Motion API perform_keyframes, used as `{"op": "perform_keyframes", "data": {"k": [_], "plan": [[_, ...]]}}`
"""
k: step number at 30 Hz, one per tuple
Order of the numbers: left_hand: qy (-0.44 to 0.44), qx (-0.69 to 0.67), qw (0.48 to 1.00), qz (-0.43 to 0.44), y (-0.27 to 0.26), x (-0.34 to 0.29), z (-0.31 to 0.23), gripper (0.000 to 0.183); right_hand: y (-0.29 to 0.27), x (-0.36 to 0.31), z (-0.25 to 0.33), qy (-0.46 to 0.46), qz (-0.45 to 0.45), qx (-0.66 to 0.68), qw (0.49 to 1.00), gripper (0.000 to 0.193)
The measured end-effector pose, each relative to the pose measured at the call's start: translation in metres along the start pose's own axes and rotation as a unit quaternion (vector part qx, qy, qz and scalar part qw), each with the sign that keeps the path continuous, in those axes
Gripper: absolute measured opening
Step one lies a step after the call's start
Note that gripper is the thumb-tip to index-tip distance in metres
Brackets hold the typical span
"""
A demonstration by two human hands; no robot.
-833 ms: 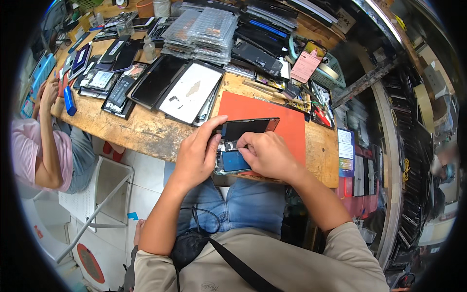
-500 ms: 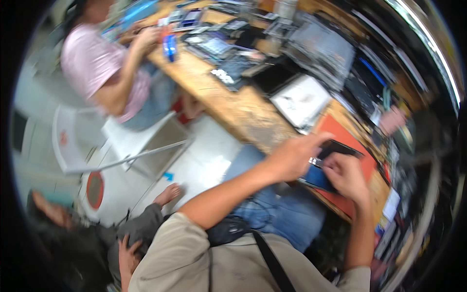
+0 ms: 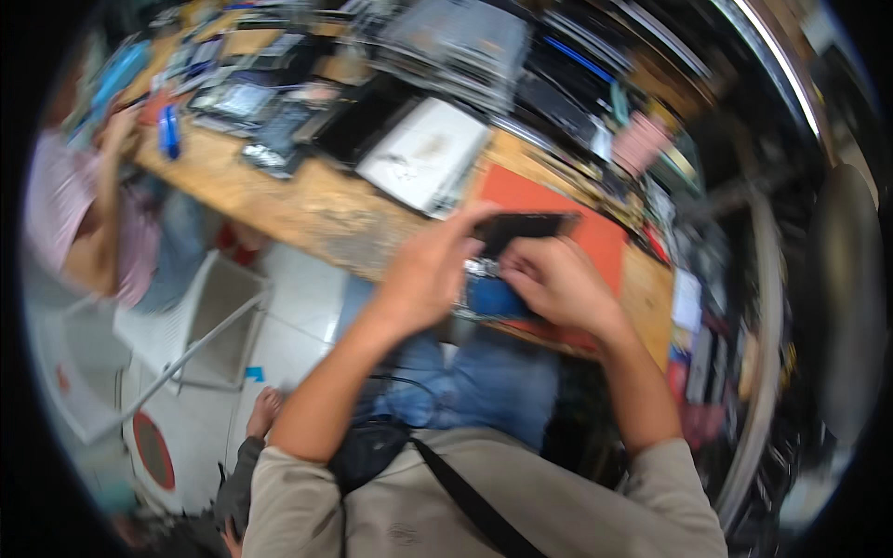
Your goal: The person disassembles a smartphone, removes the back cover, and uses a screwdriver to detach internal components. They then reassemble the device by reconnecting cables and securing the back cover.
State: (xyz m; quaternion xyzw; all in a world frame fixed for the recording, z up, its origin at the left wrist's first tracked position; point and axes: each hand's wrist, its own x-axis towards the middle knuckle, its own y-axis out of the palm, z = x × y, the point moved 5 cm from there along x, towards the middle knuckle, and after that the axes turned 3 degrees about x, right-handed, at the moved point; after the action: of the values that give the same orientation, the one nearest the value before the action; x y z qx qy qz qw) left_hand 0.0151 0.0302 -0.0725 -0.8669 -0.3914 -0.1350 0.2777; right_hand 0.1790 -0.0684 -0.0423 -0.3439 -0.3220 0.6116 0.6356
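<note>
Wooden workbench planks are seen crowded with device parts, an orange mat laid at the near edge. Over the mat an opened phone is held between both hands: the left hand is wrapped around its left side, while the right hand is curled, fingertips pinching its right edge.

Everything is blurry. The left hand and right hand hide most of the blue phone part
</note>
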Motion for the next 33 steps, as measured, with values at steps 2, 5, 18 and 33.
{"op": "perform_keyframes", "data": {"k": [2, 5, 18, 33], "plan": [[0.016, 0.009, 1.0, -0.022, -0.004, 0.004, -0.008, 0.043, -0.008, 0.0, 0.011, 0.009, -0.011, 0.019, 1.0, 0.011], [-0.016, 0.008, 1.0, 0.019, 0.003, 0.008, -0.006, 0.043, -0.006, -0.005, 0.003, 0.018, -0.032, 0.011, 0.999, 0.01], [-0.016, -0.014, 1.0, 0.017, 0.002, 0.002, -0.005, 0.043, -0.002, -0.005, -0.002, 0.078, 0.034, 0.074, 0.994, 0.011], [-0.05, -0.008, 0.998, 0.037, 0.0, 0.004, -0.01, 0.045, -0.006, -0.005, 0.004, 0.065, 0.014, 0.039, 0.997, 0.012]]}}
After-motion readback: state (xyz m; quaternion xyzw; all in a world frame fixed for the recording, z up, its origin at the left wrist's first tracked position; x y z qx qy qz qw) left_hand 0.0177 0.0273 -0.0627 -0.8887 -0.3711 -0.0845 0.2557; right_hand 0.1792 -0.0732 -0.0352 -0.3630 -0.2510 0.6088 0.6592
